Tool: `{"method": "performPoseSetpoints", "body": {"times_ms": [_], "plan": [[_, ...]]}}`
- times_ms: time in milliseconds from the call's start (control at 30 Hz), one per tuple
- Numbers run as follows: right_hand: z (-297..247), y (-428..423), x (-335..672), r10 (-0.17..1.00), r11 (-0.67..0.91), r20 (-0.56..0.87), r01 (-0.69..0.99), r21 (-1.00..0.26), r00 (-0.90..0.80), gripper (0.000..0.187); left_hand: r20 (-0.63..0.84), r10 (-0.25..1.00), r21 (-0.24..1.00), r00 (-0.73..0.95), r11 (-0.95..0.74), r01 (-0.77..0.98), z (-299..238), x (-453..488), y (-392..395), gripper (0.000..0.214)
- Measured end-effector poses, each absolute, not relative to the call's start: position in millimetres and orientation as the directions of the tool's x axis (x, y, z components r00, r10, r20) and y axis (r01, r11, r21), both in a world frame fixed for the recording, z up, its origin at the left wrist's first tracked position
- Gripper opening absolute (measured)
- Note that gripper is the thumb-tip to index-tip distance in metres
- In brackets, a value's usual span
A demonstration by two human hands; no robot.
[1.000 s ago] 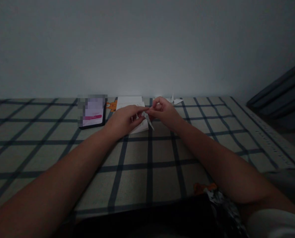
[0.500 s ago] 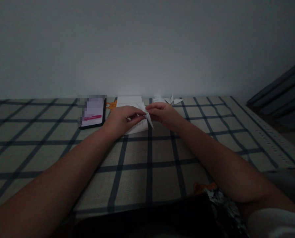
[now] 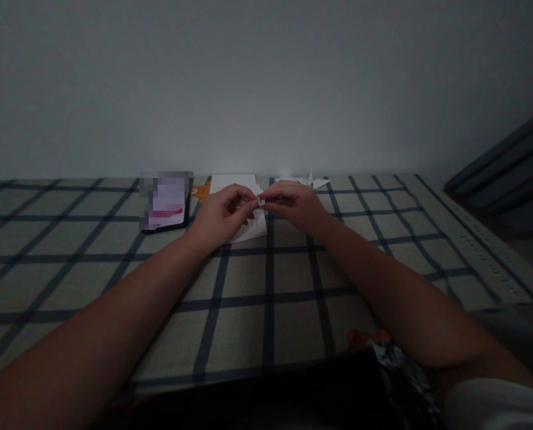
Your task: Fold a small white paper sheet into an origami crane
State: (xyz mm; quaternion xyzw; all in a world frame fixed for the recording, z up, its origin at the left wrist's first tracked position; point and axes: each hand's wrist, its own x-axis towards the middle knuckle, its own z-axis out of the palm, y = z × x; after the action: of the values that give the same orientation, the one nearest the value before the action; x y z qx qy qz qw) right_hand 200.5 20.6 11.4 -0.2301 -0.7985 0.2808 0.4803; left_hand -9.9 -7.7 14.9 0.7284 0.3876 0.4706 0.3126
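Observation:
Over white sheets of paper [image 3: 252, 230], my left hand [image 3: 221, 216] and my right hand [image 3: 296, 205] meet at the fingertips. Between them they pinch a small folded piece of white paper [image 3: 260, 202], most of which is hidden by the fingers. Both thumbs and index fingers are closed on it. Behind my right hand, near the wall, lies a folded white paper figure [image 3: 311, 180] with pointed tips, partly covered by the hand.
Left of my hands lies a phone [image 3: 167, 203] with a lit, partly blurred screen. A checked cloth [image 3: 244, 310] with orange bear prints covers the surface. A grey wall [image 3: 266, 83] rises behind. Dark pleated fabric [image 3: 512, 167] hangs at the right.
The folded paper has been turned, so its long point toward me no longer shows. My fingers have drawn closer together around it.

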Motion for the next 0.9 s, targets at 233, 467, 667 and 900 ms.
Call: {"method": "performPoseSetpoints", "body": {"times_ms": [233,467,667,900], "plan": [[15,15,201,0.642,0.751,0.662,0.143,-0.644,-0.388,0.021,0.422,0.866,0.860,0.270,-0.476,0.183,23,-8,-10,0.026],[19,8,196,0.813,0.508,0.465,0.036,-0.861,-0.350,0.027,0.419,0.882,0.879,0.217,-0.454,0.148,21,-3,-12,0.032],[20,11,198,0.788,0.549,0.475,0.096,-0.830,-0.391,0.023,0.430,0.886,0.845,0.175,-0.463,0.267,17,-5,-11,0.028],[14,9,189,0.883,0.354,0.340,-0.016,-0.935,-0.325,0.026,0.537,0.830,0.689,0.151,-0.535,0.488,17,-3,-19,0.018]]}}
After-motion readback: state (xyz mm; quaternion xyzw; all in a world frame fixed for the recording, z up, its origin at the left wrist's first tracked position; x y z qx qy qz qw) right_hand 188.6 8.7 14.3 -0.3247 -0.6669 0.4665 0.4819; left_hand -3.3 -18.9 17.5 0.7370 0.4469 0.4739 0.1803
